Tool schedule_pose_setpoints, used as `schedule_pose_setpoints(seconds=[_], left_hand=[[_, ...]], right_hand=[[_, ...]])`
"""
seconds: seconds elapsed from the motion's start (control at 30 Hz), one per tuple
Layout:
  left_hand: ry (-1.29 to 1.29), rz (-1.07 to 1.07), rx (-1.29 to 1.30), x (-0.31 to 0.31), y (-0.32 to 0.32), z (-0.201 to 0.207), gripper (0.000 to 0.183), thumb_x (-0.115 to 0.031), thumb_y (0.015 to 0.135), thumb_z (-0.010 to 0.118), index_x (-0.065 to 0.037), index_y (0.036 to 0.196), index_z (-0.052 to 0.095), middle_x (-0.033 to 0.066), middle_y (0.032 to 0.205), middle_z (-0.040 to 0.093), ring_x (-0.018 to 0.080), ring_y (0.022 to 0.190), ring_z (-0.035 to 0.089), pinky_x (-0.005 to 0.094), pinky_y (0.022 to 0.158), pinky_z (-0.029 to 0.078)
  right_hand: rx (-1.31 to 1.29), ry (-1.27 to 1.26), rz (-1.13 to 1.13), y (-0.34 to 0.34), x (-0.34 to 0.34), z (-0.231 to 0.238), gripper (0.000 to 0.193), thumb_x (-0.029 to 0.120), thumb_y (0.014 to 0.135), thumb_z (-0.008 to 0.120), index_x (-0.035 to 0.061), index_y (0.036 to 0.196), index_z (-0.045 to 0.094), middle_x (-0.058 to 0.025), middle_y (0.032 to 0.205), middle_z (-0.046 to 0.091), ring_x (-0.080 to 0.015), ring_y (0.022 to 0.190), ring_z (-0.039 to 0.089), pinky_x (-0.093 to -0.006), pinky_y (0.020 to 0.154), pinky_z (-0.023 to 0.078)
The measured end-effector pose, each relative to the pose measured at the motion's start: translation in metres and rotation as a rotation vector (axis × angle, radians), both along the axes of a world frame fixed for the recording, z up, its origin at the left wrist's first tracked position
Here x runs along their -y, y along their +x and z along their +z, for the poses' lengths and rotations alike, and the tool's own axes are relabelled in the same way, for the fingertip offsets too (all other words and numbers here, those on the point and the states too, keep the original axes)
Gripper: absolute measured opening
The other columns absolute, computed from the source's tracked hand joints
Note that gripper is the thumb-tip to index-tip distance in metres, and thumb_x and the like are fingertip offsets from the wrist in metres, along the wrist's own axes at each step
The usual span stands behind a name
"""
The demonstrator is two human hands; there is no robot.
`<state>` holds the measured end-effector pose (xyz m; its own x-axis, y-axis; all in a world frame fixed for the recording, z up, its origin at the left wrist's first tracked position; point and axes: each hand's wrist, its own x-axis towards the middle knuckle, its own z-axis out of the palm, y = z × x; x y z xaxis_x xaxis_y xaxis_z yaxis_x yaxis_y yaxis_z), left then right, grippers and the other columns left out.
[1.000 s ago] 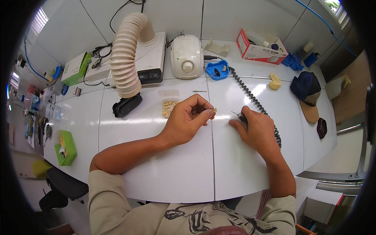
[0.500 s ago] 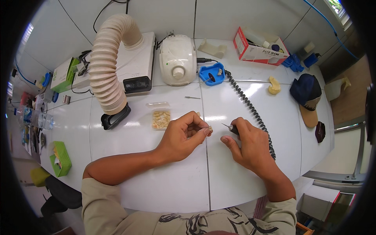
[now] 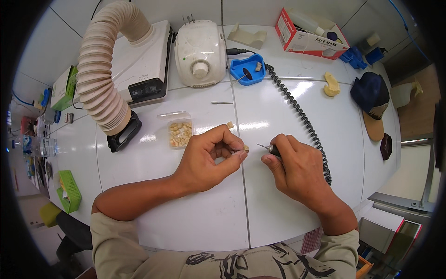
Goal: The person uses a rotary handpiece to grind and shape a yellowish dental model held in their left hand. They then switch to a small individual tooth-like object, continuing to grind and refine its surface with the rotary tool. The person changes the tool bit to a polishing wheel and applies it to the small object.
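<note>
My left hand pinches a small tooth-coloured piece, like a dental crown, between thumb and fingertips; most of it is hidden. In my right hand is a dark rotary handpiece, its thin metal bur pointing left toward the piece, with a small gap between them. A clear plastic box with its lid open holds many tooth-shaped pieces just beyond my left hand. Past my left fingers, another small yellowish piece lies on the table.
At the back stand a white control unit, a ribbed suction hose and a blue tray. A coiled black cord runs to my right hand. A loose bur, yellow dental model, cap and green basket lie around.
The view has shifted, so the table things appear higher and mostly farther left. My right thumb has come in against the handpiece. Both hands keep their holds, the bur and piece still apart.
</note>
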<state>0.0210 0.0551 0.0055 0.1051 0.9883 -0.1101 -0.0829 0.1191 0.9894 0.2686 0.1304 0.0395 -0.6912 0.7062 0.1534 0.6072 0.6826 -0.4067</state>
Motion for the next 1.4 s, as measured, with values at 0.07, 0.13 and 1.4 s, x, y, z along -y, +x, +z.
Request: schedule_pose_setpoints(seconds=[0.07, 0.13, 1.4], left_hand=[[0.007, -0.012, 0.001, -0.0003, -0.0006, -0.0009, 0.016, 0.002, 0.105, 0.077, -0.001, 0.111, 0.062, 0.0092, 0.120, 0.071, 0.0117, 0.112, 0.073, 0.0290, 0.099, 0.061], [0.013, 0.014, 0.013, -0.0005, 0.0007, 0.0002, 0.017, 0.002, 0.104, 0.077, 0.000, 0.114, 0.063, 0.0084, 0.119, 0.071, 0.0107, 0.112, 0.072, 0.0284, 0.099, 0.061], [0.012, 0.018, -0.002, -0.0015, 0.0025, 0.0038, 0.027, 0.000, 0.106, 0.078, 0.002, 0.133, 0.072, 0.0027, 0.117, 0.071, 0.0043, 0.107, 0.066, 0.0216, 0.094, 0.057]], right_hand=[[-0.004, 0.019, 0.007, -0.0002, -0.0001, -0.0005, 0.033, 0.037, 0.105, 0.080, 0.0066, 0.102, 0.067, -0.0080, 0.078, 0.064, -0.0296, 0.058, 0.064, -0.0424, 0.053, 0.048], [-0.018, 0.025, 0.023, -0.0002, 0.0001, -0.0016, 0.034, 0.037, 0.105, 0.080, 0.0067, 0.102, 0.067, -0.0081, 0.078, 0.064, -0.0297, 0.059, 0.065, -0.0424, 0.053, 0.049], [0.038, 0.031, 0.045, -0.0002, -0.0010, -0.0022, 0.037, 0.039, 0.106, 0.079, 0.0071, 0.097, 0.062, -0.0078, 0.074, 0.064, -0.0285, 0.057, 0.065, -0.0411, 0.051, 0.048]])
